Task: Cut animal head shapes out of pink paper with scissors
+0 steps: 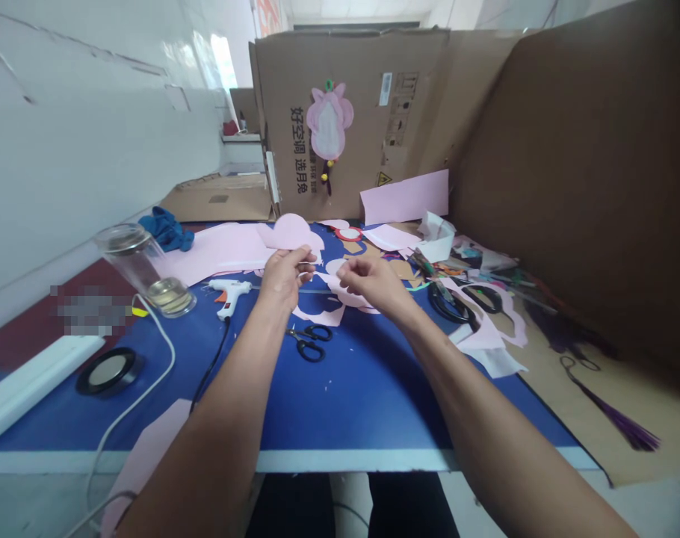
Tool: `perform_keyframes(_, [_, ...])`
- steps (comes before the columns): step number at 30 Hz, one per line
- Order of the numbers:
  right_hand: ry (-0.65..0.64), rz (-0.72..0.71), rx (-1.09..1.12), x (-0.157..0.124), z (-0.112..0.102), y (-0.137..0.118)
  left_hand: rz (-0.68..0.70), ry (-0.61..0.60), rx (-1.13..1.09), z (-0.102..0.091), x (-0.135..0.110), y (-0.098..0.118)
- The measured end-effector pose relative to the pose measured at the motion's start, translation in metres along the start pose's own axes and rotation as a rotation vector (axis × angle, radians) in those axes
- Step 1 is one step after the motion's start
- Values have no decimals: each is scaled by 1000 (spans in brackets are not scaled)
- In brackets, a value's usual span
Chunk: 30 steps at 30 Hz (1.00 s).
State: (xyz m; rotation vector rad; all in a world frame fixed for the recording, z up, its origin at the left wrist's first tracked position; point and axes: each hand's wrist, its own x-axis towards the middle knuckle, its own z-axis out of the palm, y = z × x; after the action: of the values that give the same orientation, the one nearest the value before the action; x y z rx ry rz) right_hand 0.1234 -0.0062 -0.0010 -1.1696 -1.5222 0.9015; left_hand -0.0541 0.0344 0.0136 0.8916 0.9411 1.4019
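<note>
My left hand is closed on the lower edge of a pink cut-out with rounded lobes, held up over the blue table. Opposite it, across a small gap, is my right hand, its fingertips pinched together. Whatever those fingers hold, if anything, is too small to make out. Beneath the hands lie pink scraps with curved cut edges. Black-handled scissors rest on the table between my forearms. A white hot glue gun lies left of my left hand.
A glass bottle, a roll of black tape and a white cable are on the left. Pink sheets lie behind. A cardboard box walls the back, with a pink flower-shaped ornament on it. Scraps and a purple tassel are right.
</note>
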Motion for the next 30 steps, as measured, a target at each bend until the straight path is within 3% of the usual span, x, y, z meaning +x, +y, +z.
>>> perform_keyframes(3, [-307,-165,-445,-17,17,-15,11,107,-80,-6,5,1])
perform_keyframes(7, [-491,-201,-907,-38,36,-33,-42,164,-116,-7,7,-1])
perform_keyframes(16, [-568,-239,-1045,-46,53,-41,-31,184,-133,-8,8,-1])
perform_keyframes(20, [-515,-232,-989,-48,57,-40,55,265,-181,-11,10,4])
perform_keyframes(23, [-413,-175,-883,-44,47,-41,147,340,-225,-16,13,11])
perform_keyframes(27, [-133,-23,-704,-26,21,-32,222,375,-279,-21,16,15])
perform_keyframes(29, [33,-3,-532,-14,10,-23,180,362,-303,-19,15,11])
perform_keyframes(30, [55,17,-398,-9,6,-19,132,333,-319,-16,13,9])
